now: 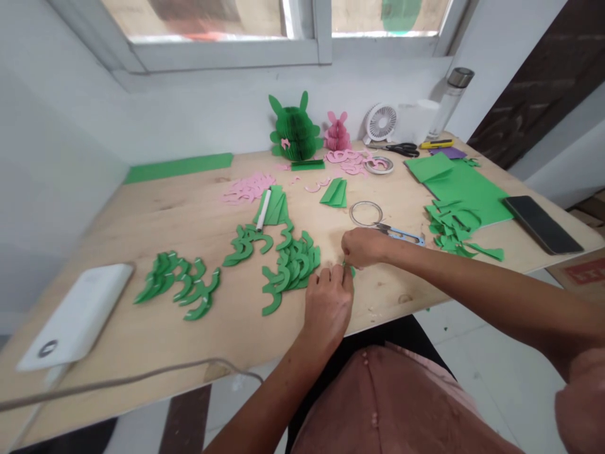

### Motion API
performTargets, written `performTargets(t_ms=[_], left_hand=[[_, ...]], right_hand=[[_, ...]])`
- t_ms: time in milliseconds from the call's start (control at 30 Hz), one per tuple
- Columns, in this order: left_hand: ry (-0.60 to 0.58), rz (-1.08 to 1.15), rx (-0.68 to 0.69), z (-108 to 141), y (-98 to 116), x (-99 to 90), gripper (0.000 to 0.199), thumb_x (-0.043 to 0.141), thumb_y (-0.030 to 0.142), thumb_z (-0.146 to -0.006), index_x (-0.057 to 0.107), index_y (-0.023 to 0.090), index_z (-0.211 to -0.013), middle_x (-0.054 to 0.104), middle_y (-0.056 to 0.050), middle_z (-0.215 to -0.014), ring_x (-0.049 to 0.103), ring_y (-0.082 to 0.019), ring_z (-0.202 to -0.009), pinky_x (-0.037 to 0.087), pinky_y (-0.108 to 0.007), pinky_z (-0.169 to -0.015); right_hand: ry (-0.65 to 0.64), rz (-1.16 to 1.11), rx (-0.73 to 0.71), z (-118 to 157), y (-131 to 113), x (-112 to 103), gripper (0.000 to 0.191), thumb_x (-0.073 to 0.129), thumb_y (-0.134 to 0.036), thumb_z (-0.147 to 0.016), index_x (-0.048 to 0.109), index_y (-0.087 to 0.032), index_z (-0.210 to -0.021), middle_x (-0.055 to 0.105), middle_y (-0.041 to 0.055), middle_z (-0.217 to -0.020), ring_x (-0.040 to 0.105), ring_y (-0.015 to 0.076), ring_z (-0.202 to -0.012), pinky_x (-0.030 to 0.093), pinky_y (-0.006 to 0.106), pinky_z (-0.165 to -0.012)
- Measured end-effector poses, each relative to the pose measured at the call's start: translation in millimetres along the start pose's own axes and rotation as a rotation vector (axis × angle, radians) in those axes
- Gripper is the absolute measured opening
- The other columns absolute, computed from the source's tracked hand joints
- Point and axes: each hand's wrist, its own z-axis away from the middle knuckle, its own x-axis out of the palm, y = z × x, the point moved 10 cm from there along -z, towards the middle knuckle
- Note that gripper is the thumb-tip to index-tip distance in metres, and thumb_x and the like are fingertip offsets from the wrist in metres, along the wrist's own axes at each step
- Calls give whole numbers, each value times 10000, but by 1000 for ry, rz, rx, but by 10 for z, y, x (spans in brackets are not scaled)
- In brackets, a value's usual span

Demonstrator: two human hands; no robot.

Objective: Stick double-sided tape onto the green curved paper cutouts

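Observation:
Close together at the table's front, my left hand [329, 296] and my right hand [362, 247] meet over a small green paper piece [352, 272], mostly hidden under the fingers. My left fingers are bent and pressed down on it. My right fingers are closed in a pinch at its upper edge. Just left of my hands lies a pile of curved green paper cutouts [295, 261]. Two more groups of green cutouts [243, 244] [177, 280] lie farther left. Blue-handled thread snips [401, 234] and a tape roll [366, 214] are beyond my right hand.
A white power bank [75, 315] with a cable sits at the left. At the back stand a green paper figure [295, 132], a pink one [337, 132], a small fan [380, 122] and a bottle [451, 104]. Green scraps [451, 224] and a phone [542, 224] lie right.

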Motion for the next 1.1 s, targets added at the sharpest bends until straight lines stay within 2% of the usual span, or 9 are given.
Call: performTargets(t_ms=[100, 200, 300, 400, 500, 633, 867, 1000, 1100], left_hand=[[7, -6, 2, 0, 4, -6, 249, 472, 122, -851, 631, 161, -1040, 585, -69, -803, 545, -225, -738, 397, -362, -616], [16, -9, 0, 6, 4, -9, 256, 465, 120, -855, 624, 152, -1054, 581, -71, -807, 544, -221, -743, 399, -362, -622], [20, -9, -3, 16, -1, -3, 265, 476, 129, -853, 611, 148, -1080, 579, -73, -818, 542, -220, -748, 401, -362, -628], [34, 1, -14, 24, -17, -4, 277, 493, 133, -848, 606, 159, -1099, 576, -69, -818, 540, -217, -757, 398, -356, -638], [50, 11, -25, 31, -31, -3, 276, 498, 132, -847, 611, 174, -1096, 570, -60, -793, 536, -214, -755, 387, -349, -637], [73, 7, -35, 37, -40, -3, 270, 489, 132, -858, 618, 176, -1091, 561, -54, -761, 529, -210, -738, 369, -342, -621], [126, 39, -48, 61, -63, -43, 256, 493, 150, -864, 627, 190, -1079, 567, -49, -736, 532, -208, -719, 351, -339, -614], [139, 129, -80, 98, -131, -63, 252, 489, 150, -859, 609, 178, -1079, 596, -50, -753, 547, -200, -720, 363, -335, -639], [143, 220, -127, 122, -201, -52, 276, 468, 131, -853, 570, 149, -1108, 631, -66, -835, 572, -204, -792, 388, -331, -677]], right_hand=[[77, 19, 21, 7, 25, -38, 298, 591, -197, -696, 708, -78, -942, 695, 205, -956, 644, 277, -887, 454, 310, -657], [125, 27, 39, 56, 85, -66, 292, 549, -210, -741, 700, -78, -953, 689, 211, -970, 638, 288, -906, 447, 328, -675], [189, -4, 58, 161, 179, -72, 241, 503, -195, -769, 707, -118, -871, 706, 162, -904, 648, 260, -839, 428, 312, -655], [374, -92, 85, 336, 281, -68, 243, 455, -202, -824, 693, -167, -857, 707, 90, -822, 638, 204, -766, 403, 278, -639], [575, -156, -41, 533, 202, 20, 253, 430, -195, -872, 671, -180, -948, 686, 64, -884, 609, 170, -813, 400, 261, -679], [759, -71, -214, 743, -2, 160, 246, 425, -202, -910, 652, -178, -1003, 645, 79, -941, 543, 181, -883, 394, 281, -737], [789, 98, -235, 780, -103, 244, 225, 439, -210, -921, 620, -166, -1047, 619, 95, -981, 485, 203, -870, 362, 334, -739], [790, 94, -239, 783, -97, 249, 226, 447, -231, -921, 613, -172, -1063, 617, 90, -990, 482, 204, -875, 351, 337, -725], [793, 60, -231, 787, -77, 249, 240, 438, -211, -920, 612, -178, -1083, 617, 90, -1005, 483, 204, -883, 348, 336, -730]])
